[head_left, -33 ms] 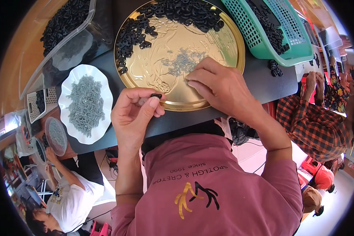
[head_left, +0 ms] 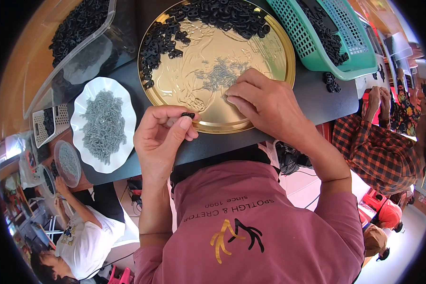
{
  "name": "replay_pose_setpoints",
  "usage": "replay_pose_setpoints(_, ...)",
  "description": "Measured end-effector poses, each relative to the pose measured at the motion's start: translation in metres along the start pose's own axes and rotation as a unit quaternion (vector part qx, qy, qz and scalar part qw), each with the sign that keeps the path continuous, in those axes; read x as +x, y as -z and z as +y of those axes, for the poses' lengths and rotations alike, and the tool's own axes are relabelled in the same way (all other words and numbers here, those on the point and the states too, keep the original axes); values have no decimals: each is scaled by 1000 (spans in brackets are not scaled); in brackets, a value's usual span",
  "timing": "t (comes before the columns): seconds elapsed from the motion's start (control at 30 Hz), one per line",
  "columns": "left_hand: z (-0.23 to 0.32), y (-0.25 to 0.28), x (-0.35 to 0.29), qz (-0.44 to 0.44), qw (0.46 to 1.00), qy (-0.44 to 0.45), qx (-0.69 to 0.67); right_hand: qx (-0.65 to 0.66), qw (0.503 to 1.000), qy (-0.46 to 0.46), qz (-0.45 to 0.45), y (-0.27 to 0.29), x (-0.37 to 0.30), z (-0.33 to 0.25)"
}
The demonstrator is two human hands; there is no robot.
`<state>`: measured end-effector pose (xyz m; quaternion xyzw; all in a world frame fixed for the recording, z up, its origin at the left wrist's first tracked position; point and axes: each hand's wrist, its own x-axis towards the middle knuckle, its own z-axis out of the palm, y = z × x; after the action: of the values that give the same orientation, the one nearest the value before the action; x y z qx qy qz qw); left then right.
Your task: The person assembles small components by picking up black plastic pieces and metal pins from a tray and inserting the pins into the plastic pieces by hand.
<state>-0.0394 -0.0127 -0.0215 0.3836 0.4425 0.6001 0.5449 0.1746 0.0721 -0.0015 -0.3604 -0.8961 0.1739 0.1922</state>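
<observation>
My left hand [head_left: 162, 134] pinches a small black plastic part [head_left: 188, 115] between thumb and fingertips, at the near rim of a round gold tray [head_left: 222, 122]. Over the tray's right half, my right hand [head_left: 262, 99] has its fingertips drawn together beside a loose pile of small grey screw-like pins [head_left: 221, 75]. Whatever those fingers hold, if anything, is hidden. Many more black parts [head_left: 227, 16] are heaped along the tray's far and left sides.
A white scalloped dish [head_left: 128, 116] of grey pins stands left of the tray. Behind it is a clear bin [head_left: 87, 47] with black parts. A green basket [head_left: 312, 52] stands at the far right, a few black parts [head_left: 331, 82] beside it. Other people sit on both sides.
</observation>
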Motion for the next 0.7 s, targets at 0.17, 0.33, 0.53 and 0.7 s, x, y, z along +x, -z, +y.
replay_pose_setpoints(0.17, 1, 1, -2, 6, 1000, 2, 0, -14, 1000, -9, 8, -4, 1, -1)
replay_pose_setpoints(0.33, 1, 1, -4, 13, 1000, 2, -2, -52, 998, 4, -17, -7, 3, -3)
replay_pose_setpoints(0.53, 0, 2, -5, 7, 1000, -3, 3, -66, 998, 14, -13, -7, 6, -8)
replay_pose_setpoints(0.7, 0, 3, -6, 5, 1000, -4, 5, -68, 997, 19, -9, -10, 7, -9)
